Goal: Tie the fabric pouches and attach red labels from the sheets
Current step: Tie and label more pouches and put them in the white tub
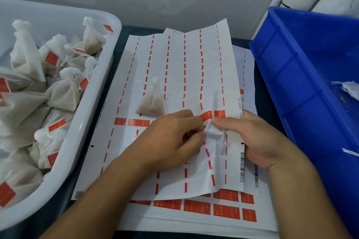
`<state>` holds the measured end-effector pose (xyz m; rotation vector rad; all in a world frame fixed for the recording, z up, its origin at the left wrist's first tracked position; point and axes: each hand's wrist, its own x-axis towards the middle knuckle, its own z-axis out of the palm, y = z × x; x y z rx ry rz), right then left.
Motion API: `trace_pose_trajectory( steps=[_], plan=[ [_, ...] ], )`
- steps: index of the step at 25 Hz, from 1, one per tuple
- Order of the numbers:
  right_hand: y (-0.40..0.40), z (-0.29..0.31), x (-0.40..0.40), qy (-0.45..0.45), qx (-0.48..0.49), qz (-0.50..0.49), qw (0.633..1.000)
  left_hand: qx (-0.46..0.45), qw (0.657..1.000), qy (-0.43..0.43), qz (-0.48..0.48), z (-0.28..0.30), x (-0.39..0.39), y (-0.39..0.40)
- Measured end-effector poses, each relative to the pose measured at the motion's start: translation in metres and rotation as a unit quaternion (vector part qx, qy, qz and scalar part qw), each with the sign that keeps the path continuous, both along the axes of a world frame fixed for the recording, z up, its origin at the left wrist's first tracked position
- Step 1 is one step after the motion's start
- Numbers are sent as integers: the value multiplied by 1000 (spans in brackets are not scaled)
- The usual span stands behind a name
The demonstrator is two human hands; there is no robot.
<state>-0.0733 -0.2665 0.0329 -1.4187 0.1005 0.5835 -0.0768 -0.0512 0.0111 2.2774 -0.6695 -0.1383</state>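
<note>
A tied white fabric pouch [152, 101] with brown filling lies on the top label sheet [182, 75], just beyond my hands. That sheet is mostly peeled, with one row of red labels [206, 115] left across its middle. My left hand [169, 139] pinches at the edge of a red label in that row, fingers curled. My right hand [258, 137] pinches the crumpled sheet beside it with thumb and fingers. Fuller label sheets [225, 207] lie stacked underneath.
A white tub [93, 106] on the left holds several tied pouches with red labels. A blue bin [291, 75] on the right holds a few white pouches and strings at its far right. A grey wall stands behind.
</note>
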Motion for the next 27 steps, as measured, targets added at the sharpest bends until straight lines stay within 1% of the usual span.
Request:
trace_pose_trajectory(
  steps=[4,9,13,16,20,22,27],
  plan=[
    [1,0,0,-6,-7,3,1000,-5,1000,10,-6,-1,1,1],
    [-1,1,-2,-5,-40,-5,999,-15,999,30,5,-1,2,0],
    [-2,5,-5,-19,-51,23,998,-14,999,33,27,-1,2,0],
    [-2,9,-7,-56,-97,58,992,-22,998,42,28,0,2,0],
    [-1,6,-7,-69,-145,46,986,-32,999,44,-6,3,1,5],
    [-1,5,-7,-74,-164,37,983,-25,999,41,-14,4,1,5],
    [1,3,-6,-88,-179,24,980,20,1000,20,2,4,0,0]
  ],
)
